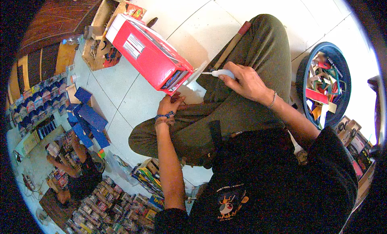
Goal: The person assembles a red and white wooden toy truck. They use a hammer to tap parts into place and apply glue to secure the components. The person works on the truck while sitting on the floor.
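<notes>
A red and white model bus [151, 56] is tilted in front of me, its dark-windowed end toward my lap. At its lower corner, my left hand [171, 105] is closed on it, with the fingers partly hidden. A pale, see-through flat piece [196, 74] sticks out from that end. My right hand [248, 82] grips a small white glue bottle [225, 74] between thumb and fingers. Its thin nozzle points left, close to the pale piece; whether they touch I cannot tell. Beyond the bottle, a tool with a wooden handle [230, 48] and reddish end lies along my leg.
A dark blue tub [303, 88] of coloured scraps stands at right. Upper left is a wooden tray box [94, 56] of tools. Blue panels [92, 117] lie on the tiles. Lower left, another person [84, 169] sits among many small packed items [109, 207]. Wooden toy vehicles [352, 129] line the right.
</notes>
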{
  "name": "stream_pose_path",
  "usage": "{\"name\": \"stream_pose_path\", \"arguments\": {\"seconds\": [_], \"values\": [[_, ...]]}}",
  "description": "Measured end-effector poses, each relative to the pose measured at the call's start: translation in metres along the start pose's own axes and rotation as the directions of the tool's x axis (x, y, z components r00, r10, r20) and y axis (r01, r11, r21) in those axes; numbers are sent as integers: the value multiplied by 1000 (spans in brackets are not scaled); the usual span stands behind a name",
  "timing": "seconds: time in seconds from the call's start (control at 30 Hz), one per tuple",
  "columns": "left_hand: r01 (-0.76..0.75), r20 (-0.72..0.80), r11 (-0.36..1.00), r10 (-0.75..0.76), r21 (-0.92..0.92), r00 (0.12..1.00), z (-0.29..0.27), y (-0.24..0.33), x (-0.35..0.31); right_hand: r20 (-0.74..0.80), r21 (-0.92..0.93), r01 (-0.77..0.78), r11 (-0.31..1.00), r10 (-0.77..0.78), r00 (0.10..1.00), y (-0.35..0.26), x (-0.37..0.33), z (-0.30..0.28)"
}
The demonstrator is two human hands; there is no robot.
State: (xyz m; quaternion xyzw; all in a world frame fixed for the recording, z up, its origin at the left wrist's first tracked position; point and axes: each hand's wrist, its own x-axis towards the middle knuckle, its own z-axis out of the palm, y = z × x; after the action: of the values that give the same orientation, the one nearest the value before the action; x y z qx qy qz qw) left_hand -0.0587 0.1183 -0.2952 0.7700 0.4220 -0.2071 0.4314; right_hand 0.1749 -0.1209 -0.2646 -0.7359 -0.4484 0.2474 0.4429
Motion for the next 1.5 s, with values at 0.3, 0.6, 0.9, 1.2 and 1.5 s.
{"name": "stream_pose_path", "arguments": {"seconds": [0.3,0.6,0.9,1.2,1.5], "values": [[-32,-29,999,32,-18,999,2,-3,-1,7,-15,31,999,-31,999,6,-1,3],[-76,-34,992,80,102,996,2,-13,5,34,-28,35,999,-34,999,6,0,2],[-100,-44,990,105,101,993,2,-18,6,3,28,13,1000,-13,1000,1,-3,-1],[-85,-48,991,91,101,995,2,-16,6,46,-44,1,999,1,999,7,-3,0],[-75,-76,992,83,106,994,5,-19,8,39,-14,23,1000,-22,999,9,-1,2]]}}
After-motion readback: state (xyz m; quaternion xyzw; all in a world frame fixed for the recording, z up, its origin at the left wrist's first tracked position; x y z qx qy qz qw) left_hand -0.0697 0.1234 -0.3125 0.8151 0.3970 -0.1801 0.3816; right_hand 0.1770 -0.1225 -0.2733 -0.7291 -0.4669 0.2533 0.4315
